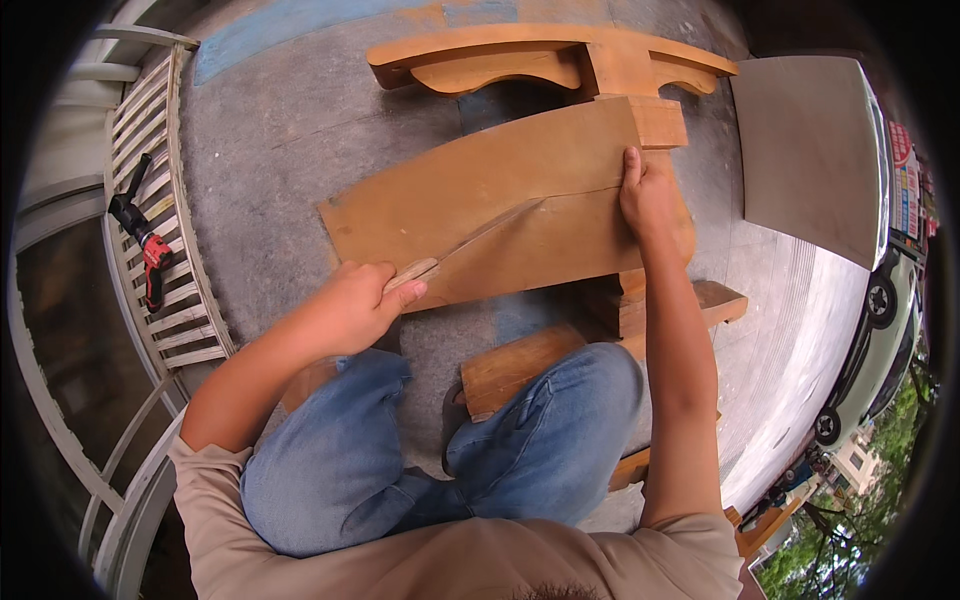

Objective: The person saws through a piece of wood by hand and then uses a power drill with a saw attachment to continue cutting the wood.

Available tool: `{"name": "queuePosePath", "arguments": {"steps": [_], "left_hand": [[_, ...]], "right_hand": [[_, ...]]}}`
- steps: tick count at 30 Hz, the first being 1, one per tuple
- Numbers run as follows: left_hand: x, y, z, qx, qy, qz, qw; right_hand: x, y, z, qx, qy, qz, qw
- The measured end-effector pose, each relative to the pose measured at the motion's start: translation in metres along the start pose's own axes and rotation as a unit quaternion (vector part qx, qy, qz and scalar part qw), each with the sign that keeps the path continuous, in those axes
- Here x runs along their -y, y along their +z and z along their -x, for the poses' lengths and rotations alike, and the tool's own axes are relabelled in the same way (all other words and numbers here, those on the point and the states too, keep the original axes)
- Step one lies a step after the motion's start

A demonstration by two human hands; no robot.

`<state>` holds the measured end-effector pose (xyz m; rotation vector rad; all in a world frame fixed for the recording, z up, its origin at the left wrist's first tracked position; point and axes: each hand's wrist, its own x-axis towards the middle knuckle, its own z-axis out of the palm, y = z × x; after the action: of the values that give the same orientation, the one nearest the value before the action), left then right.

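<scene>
Nearest us, a brown wooden block (pixel 515 370) sits between our knees (pixel 330 460). Just beyond them is the board (pixel 480 195), held slantwise above the floor (pixel 260 130), its right end over the frame (pixel 620 65); we cannot tell whether the two touch.

The board is flat, thin and tan-brown, its face mostly plain and matt. Its far edge bows slightly in our view, and the left end is a little rough. A dark, uneven line crosses it, nearly level at the right, then bending down leftward and widening to a paler, rough-sided streak. There our left grip (pixel 358 295) pinches a slim wooden strip (pixel 415 272) at the near edge; we cannot tell whether it belongs to the board. Our right grip (pixel 650 200) is clamped on the right end, thumb on top.

Behind the board, the frame is glossy orange-brown, with a scalloped edge.
</scene>
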<state>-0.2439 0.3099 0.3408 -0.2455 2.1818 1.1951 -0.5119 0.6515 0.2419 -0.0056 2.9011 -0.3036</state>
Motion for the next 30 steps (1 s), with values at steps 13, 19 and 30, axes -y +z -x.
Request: {"name": "queuePosePath", "arguments": {"steps": [13,19,30], "left_hand": [[0.012,0.014,-0.022,0.007,-0.005,0.047,0.999],[0.005,0.027,-0.054,0.032,-0.016,0.053,0.998],[0.0,0.011,-0.058,0.058,-0.051,0.055,0.996]], "right_hand": [[0.002,-0.001,0.005,-0.011,-0.031,-0.041,0.999],[-0.005,-0.002,0.001,0.015,-0.038,-0.072,0.997],[-0.01,0.002,-0.004,0.002,-0.037,-0.051,0.998]]}}
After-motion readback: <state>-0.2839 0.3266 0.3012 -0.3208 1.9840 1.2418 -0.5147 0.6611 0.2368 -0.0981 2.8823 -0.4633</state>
